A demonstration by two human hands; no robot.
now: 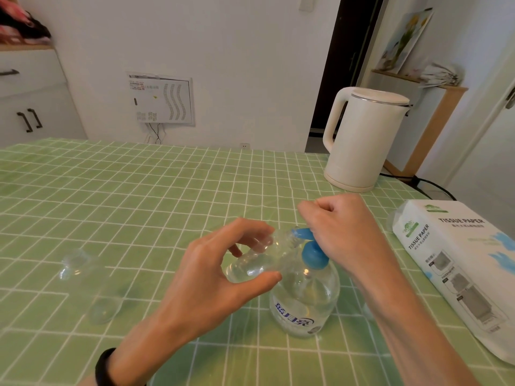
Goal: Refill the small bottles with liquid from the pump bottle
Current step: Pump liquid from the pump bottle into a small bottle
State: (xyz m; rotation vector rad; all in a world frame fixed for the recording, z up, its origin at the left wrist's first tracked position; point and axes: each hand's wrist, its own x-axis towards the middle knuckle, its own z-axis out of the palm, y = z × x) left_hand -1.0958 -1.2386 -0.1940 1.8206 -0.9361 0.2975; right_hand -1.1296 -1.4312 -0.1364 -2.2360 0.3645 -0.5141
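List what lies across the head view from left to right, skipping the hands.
In order: clear bottle lying down → small bottle held at the pump spout → pump bottle → white kettle → tissue paper pack.

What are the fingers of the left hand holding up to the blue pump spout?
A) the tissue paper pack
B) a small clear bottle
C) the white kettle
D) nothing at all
B: the left hand grips a small clear bottle, tilted with its mouth at the blue spout of the pump bottle.
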